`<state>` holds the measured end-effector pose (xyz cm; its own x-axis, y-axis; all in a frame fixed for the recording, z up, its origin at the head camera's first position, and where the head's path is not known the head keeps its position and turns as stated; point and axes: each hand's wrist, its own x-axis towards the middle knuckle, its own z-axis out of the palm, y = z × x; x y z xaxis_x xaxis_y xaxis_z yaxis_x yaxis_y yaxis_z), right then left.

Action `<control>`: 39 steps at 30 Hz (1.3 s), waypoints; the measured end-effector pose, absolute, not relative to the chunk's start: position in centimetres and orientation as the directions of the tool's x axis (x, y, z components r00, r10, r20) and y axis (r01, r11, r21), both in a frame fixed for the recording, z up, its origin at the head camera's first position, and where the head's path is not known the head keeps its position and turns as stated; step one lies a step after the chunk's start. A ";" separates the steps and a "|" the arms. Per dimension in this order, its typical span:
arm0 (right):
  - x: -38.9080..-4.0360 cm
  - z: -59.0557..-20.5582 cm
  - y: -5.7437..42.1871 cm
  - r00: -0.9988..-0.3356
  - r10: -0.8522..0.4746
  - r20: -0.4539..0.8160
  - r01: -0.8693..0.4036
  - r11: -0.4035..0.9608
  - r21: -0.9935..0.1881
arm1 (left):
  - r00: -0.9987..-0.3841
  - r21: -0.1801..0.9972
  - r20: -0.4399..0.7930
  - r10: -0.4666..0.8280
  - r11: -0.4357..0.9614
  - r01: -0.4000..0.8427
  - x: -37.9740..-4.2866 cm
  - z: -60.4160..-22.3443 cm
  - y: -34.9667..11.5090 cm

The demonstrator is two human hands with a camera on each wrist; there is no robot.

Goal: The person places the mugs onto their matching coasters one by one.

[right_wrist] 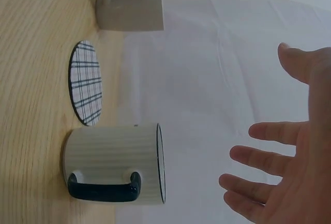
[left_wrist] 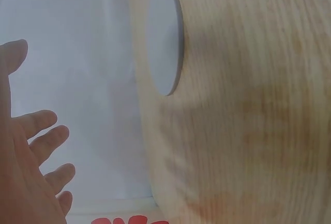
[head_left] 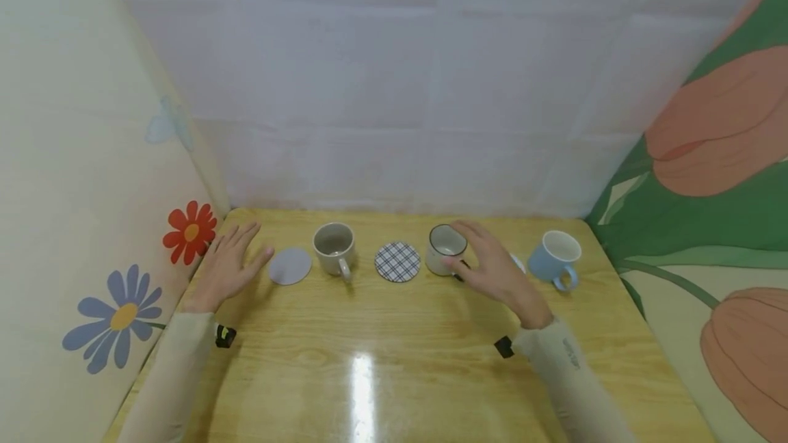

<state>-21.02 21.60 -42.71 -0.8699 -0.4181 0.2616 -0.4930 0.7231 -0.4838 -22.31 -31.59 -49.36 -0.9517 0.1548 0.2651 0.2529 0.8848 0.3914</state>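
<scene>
My left hand (head_left: 229,266) hovers over the table's left side, fingers spread, nothing in them. Its thumb points toward a round pale grey coaster (head_left: 290,266), which shows flat on the wood in the left wrist view. My right hand (head_left: 492,269) is raised near a white ribbed mug (right_wrist: 111,164) with a dark rim and black handle. In the right wrist view a gap separates the spread fingers (right_wrist: 258,159) from that mug. Left of it lies a round plaid coaster (head_left: 397,262). A greyish-beige mug (head_left: 334,249) stands upright between the two coasters.
A light blue mug (head_left: 555,260) stands at the right end of the row. Part of a white coaster (head_left: 518,263) peeks out behind my right hand. White cloth (head_left: 394,87) hangs along the back edge, and flower-printed cloths flank the wooden table (head_left: 295,374).
</scene>
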 end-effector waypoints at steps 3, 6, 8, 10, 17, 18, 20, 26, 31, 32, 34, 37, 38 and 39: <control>-21.0 -42.9 21.3 -0.862 -0.429 0.271 -0.507 0.705 -0.496 | -0.953 0.395 0.261 0.154 0.884 0.251 -22.1 -49.7 -31.7; -20.8 -43.2 21.0 -0.858 -0.433 0.278 -0.514 0.690 -0.510 | -0.954 0.405 0.256 0.158 0.878 0.254 -21.9 -50.1 -31.9; -20.7 -43.3 20.9 -0.854 -0.436 0.283 -0.518 0.674 -0.526 | -0.954 0.416 0.252 0.160 0.873 0.256 -21.9 -50.3 -31.9; -20.6 -43.3 20.8 -0.847 -0.443 0.293 -0.529 0.656 -0.539 | -0.955 0.425 0.250 0.161 0.868 0.257 -21.8 -50.4 -31.9; -20.6 -43.4 20.5 -0.827 -0.466 0.315 -0.557 0.602 -0.572 | -0.956 0.436 0.246 0.158 0.863 0.255 -21.8 -50.5 -31.3; -20.6 -43.4 20.4 -0.824 -0.469 0.318 -0.561 0.600 -0.570 | -0.957 0.440 0.244 0.159 0.861 0.255 -21.8 -50.5 -31.2; -20.6 -43.4 20.2 -0.820 -0.472 0.323 -0.567 0.595 -0.569 | -0.958 0.448 0.238 0.161 0.857 0.255 -21.7 -50.5 -31.0; -20.6 -43.7 19.7 -0.820 -0.471 0.326 -0.568 0.591 -0.573 | -0.967 0.450 0.197 0.162 0.862 0.236 -21.9 -50.6 -31.0; -20.7 -44.0 19.1 -0.808 -0.481 0.340 -0.585 0.594 -0.552 | -0.972 0.457 0.173 0.161 0.861 0.224 -22.0 -50.7 -31.0; -20.8 -44.1 18.9 -0.806 -0.484 0.341 -0.589 0.592 -0.551 | -0.972 0.458 0.170 0.160 0.861 0.221 -22.0 -50.8 -31.0; -20.8 -44.3 18.6 -0.803 -0.492 0.336 -0.591 0.591 -0.548 | -0.973 0.453 0.167 0.156 0.865 0.217 -22.0 -51.0 -31.0; -20.7 -44.4 18.0 -0.807 -0.498 0.317 -0.584 0.588 -0.560 | -0.974 0.444 0.171 0.151 0.871 0.213 -21.9 -51.5 -31.0; -20.6 -44.5 17.9 -0.808 -0.498 0.315 -0.581 0.587 -0.564 | -0.974 0.445 0.168 0.149 0.871 0.210 -21.8 -51.6 -31.0; -20.6 -44.5 17.7 -0.810 -0.497 0.313 -0.579 0.589 -0.564 | -0.975 0.449 0.166 0.149 0.869 0.209 -21.8 -51.7 -30.9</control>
<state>-20.57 17.74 -44.51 -0.8096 -0.4968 0.3125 -0.5790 0.5889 -0.5639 -21.79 -30.92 -51.72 -0.9749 0.1486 0.1659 0.2088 0.8690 0.4485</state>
